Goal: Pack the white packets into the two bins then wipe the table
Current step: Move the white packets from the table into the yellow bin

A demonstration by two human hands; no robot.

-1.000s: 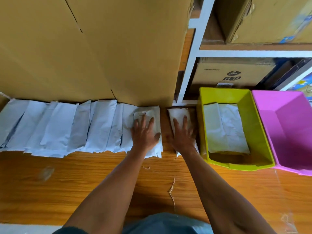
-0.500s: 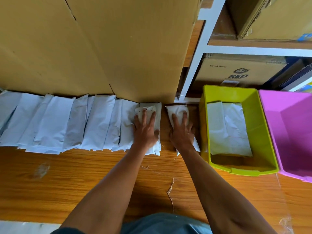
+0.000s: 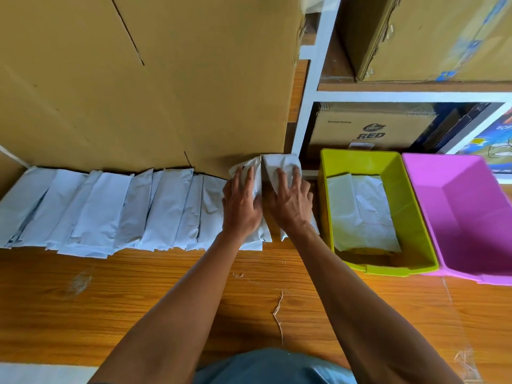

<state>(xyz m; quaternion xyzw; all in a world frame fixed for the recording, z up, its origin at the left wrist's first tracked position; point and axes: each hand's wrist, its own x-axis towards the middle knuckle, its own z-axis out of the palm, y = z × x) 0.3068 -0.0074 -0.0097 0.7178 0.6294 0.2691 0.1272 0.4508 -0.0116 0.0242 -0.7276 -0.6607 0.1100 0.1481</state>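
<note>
A row of several white packets (image 3: pixel 105 212) lies overlapping on the wooden table (image 3: pixel 110 300) against a big cardboard box. At the row's right end, my left hand (image 3: pixel 241 206) grips one white packet (image 3: pixel 241 168). Beside it my right hand (image 3: pixel 291 203) grips a second packet (image 3: pixel 279 162). Both packets are tilted up, and their inner edges meet between my hands. The lime green bin (image 3: pixel 410 217) stands just right of my right hand with white packets (image 3: pixel 360 214) lying flat in it. A pink bin (image 3: pixel 471 217), touching the green one on its right, shows nothing inside.
The large cardboard box (image 3: pixel 166 79) walls off the back of the table. A white shelf frame (image 3: pixel 310 106) with cartons (image 3: pixel 368 131) stands behind the bins. Scraps of torn tape (image 3: pixel 277 311) lie on the near table.
My hands have come closer together, and the two packets they lay flat on have risen at their inner edges and now touch.
</note>
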